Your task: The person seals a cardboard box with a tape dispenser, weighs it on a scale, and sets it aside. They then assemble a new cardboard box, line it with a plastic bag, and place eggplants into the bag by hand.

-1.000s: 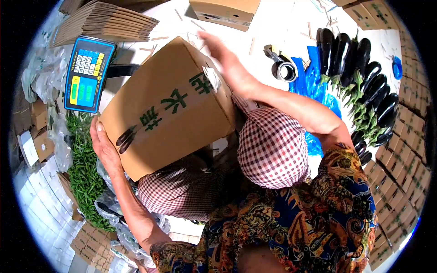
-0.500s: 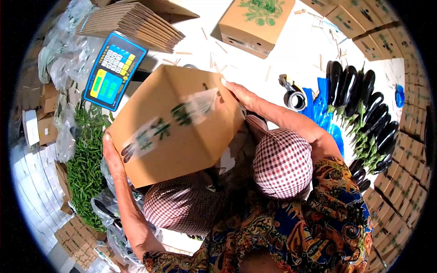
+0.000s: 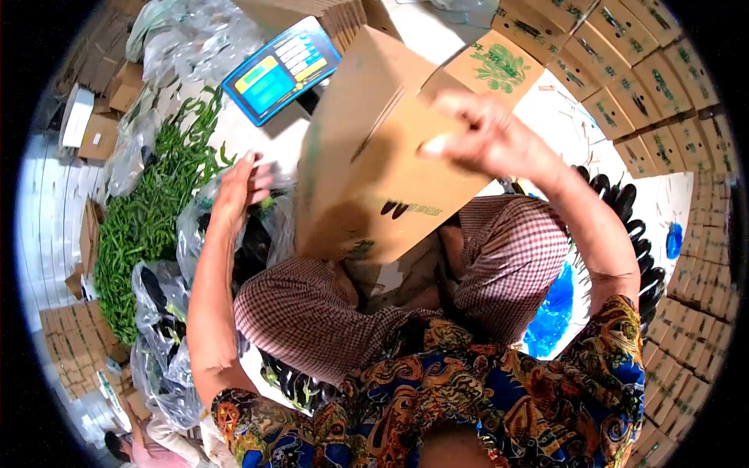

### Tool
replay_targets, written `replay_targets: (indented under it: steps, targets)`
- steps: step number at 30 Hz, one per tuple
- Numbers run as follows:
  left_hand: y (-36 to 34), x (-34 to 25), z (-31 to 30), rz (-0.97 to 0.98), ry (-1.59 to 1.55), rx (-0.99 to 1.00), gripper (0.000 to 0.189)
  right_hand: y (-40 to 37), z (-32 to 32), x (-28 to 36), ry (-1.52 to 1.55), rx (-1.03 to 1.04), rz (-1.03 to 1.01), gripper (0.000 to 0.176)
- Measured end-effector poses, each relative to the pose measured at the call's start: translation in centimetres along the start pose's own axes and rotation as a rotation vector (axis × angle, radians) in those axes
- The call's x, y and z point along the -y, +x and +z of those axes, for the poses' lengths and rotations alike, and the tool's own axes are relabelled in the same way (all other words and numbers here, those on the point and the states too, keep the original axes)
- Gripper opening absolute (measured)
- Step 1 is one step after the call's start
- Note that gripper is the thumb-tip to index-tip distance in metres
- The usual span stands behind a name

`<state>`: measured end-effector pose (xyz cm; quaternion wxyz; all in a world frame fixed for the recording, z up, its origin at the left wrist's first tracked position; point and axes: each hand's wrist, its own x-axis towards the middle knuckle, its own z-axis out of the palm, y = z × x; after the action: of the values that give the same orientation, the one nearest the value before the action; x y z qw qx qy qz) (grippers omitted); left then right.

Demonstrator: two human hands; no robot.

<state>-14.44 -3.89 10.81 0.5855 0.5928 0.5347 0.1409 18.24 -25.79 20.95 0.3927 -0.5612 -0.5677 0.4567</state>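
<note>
A cardboard box (image 3: 367, 210) stands tilted in front of my crossed legs, with a dark slot and an eggplant print showing on its side. To its left is my left hand (image 3: 240, 187), apart from the box, with fingers spread and nothing in them. My right hand (image 3: 495, 140) hovers over the box's right side, slightly blurred, its thumb and fingers apart and no object visible between them. Just beyond the box stands the blue-framed keypad display of a scale (image 3: 282, 72).
Green chili peppers (image 3: 148, 226) lie heaped at left, beside eggplants in clear plastic bags (image 3: 160, 312). More eggplants (image 3: 644, 265) and blue plastic (image 3: 550, 316) lie at right. A printed box (image 3: 499, 66) and stacked cartons (image 3: 647, 78) stand beyond. Another person (image 3: 152, 448) is at lower left.
Both hands have let go of the box, which has turned so another side shows. My right hand has moved right and inward over it. The view has shifted.
</note>
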Motion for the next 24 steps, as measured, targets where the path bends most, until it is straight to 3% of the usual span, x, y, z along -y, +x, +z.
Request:
replay_targets:
  steps: [1,2,3,4,5,8,9,12,14,15,16,18,21,24]
  targets:
    - [-0.7,-1.1,0.3,0.044,0.011,0.029,0.064,-0.3,2.2,0.3,-0.321,0.002,-0.120,0.016]
    - [-1.6,-2.5,0.9,0.089,-0.001,0.064,0.068,-0.2,4.7,-1.9,-0.442,0.008,-0.396,0.011]
    - [-2.6,-3.8,1.6,0.096,-0.014,0.064,0.071,-0.7,7.2,-1.5,-0.587,0.038,-0.387,0.009]
    - [-3.4,-4.7,2.5,0.104,-0.028,0.062,0.073,-1.5,9.3,-0.5,-0.533,0.132,-0.203,0.011]
    - [-3.9,-4.9,3.3,0.127,-0.003,0.056,0.075,-1.3,10.6,-1.3,-0.615,0.193,-0.262,0.017]
    - [-3.0,-2.8,5.7,0.082,0.077,0.008,0.069,-1.0,13.8,-1.1,-0.845,0.536,0.007,0.016]
    - [-3.2,-1.9,6.3,0.075,0.041,0.035,0.064,-1.1,14.8,-1.5,-0.748,0.529,-0.144,0.018]
    - [-2.0,2.3,7.4,0.119,-0.043,0.103,0.052,-1.7,14.4,-1.7,-0.784,0.104,-0.372,0.043]
    - [1.6,6.4,7.2,0.247,-0.075,0.122,0.046,0.3,12.5,-2.8,-0.954,-0.362,-0.510,0.057]
    - [1.6,6.5,7.2,0.355,-0.004,0.103,0.037,1.2,11.7,-3.8,-1.112,-0.514,-0.371,0.063]
    - [0.9,5.8,7.5,0.265,-0.104,0.089,0.036,2.3,10.7,-5.1,-1.265,-0.666,-0.231,0.069]
    - [-1.0,4.0,8.5,0.085,-0.310,0.063,0.034,4.7,8.7,-8.3,-0.974,-0.485,0.263,0.059]
    - [0.2,6.5,7.9,0.266,-0.362,0.076,0.035,6.1,6.2,-10.5,-0.405,-0.337,0.611,0.062]
    - [-1.7,6.4,6.9,0.280,-0.442,0.109,0.034,2.5,5.0,-6.3,-0.111,-0.314,0.612,0.072]
